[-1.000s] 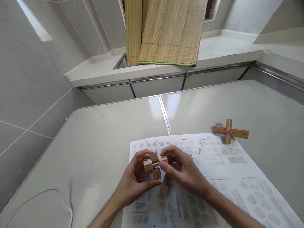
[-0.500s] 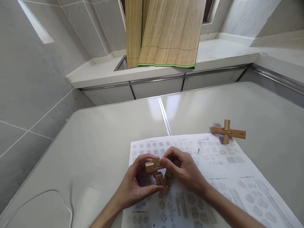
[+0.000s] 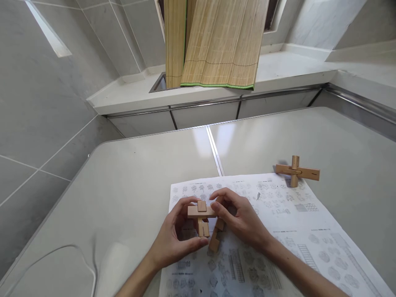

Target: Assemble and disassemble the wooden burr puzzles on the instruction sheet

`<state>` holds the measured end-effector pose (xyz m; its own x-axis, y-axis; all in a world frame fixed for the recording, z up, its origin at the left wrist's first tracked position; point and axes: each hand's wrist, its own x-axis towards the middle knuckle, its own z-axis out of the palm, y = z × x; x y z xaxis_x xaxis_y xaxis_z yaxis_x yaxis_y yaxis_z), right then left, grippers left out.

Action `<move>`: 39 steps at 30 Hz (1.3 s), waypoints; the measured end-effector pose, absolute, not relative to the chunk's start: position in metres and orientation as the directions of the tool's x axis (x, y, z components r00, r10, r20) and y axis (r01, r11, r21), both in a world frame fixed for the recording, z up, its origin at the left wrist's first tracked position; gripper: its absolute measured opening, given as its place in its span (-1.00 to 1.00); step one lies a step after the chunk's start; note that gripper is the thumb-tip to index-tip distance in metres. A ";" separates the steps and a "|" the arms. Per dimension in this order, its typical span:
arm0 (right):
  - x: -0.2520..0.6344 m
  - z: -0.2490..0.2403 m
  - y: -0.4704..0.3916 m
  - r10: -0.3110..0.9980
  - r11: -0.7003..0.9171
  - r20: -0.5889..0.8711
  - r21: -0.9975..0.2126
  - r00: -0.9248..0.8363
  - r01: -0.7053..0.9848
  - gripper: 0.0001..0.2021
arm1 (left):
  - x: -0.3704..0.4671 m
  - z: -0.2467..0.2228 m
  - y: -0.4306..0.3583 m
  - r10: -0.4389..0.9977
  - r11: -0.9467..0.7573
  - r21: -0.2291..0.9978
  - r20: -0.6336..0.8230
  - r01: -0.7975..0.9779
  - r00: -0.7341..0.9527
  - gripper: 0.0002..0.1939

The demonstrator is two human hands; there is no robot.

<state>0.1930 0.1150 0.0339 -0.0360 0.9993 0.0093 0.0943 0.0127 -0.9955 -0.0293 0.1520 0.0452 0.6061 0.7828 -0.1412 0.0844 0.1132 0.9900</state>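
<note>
Between my two hands is a partly joined wooden burr puzzle [image 3: 201, 212], a crossbar with a second notched piece through it. My left hand [image 3: 175, 235] grips its left side, with the thumb under the lower block and the fingers behind. My right hand [image 3: 238, 216] pinches the right end of the crossbar between thumb and fingertips. Below the right fingers a separate notched wooden piece [image 3: 215, 243] lies slanted on the printed sheet [image 3: 262, 231]; its upper part is partly hidden by that hand.
Another wooden cross-shaped assembly [image 3: 295, 171] rests on the sheet's far right corner. A white cable [image 3: 89, 264] curves over the table [image 3: 139, 173] at the left front. Beyond the table's far edge are a white counter [image 3: 133, 93] and a hanging bamboo mat [image 3: 222, 45].
The held puzzle has turned so its crossbar lies level and its top block faces me. The lower block has shifted left, leaving the loose piece on the sheet more exposed.
</note>
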 end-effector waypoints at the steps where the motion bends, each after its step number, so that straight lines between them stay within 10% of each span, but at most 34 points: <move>1: 0.194 0.035 0.115 1.000 0.019 0.017 -0.995 -0.023 0.103 -0.64 | -0.030 0.044 0.153 0.792 0.131 0.988 -0.152 0.077 0.591 -0.30; 11: 0.220 0.039 0.122 0.925 0.183 0.071 -0.944 -0.372 0.274 -0.71 | -0.031 0.041 0.162 0.867 0.276 0.955 -0.197 -0.112 0.458 -0.27; 24: 0.209 0.028 0.109 0.901 0.393 0.166 -0.707 -0.402 0.588 -0.08 | -0.022 0.045 0.153 0.954 0.191 0.980 -0.197 0.048 0.226 -0.20; 30: 0.205 0.028 0.107 0.886 0.447 0.215 -0.632 -0.411 0.633 -0.44 | -0.016 0.055 0.149 0.976 0.167 0.982 -0.177 0.090 0.125 -0.24; 39: 0.211 0.019 0.107 0.916 0.368 0.205 -0.773 -0.346 0.517 -0.30 | -0.023 0.040 0.152 0.967 0.104 0.983 -0.135 0.151 0.214 -0.20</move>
<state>0.2110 0.1075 0.0192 -0.3462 0.9156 0.2047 0.5166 0.3682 -0.7730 -0.0228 0.1520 0.0401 0.2141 0.9675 -0.1349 0.1512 0.1036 0.9831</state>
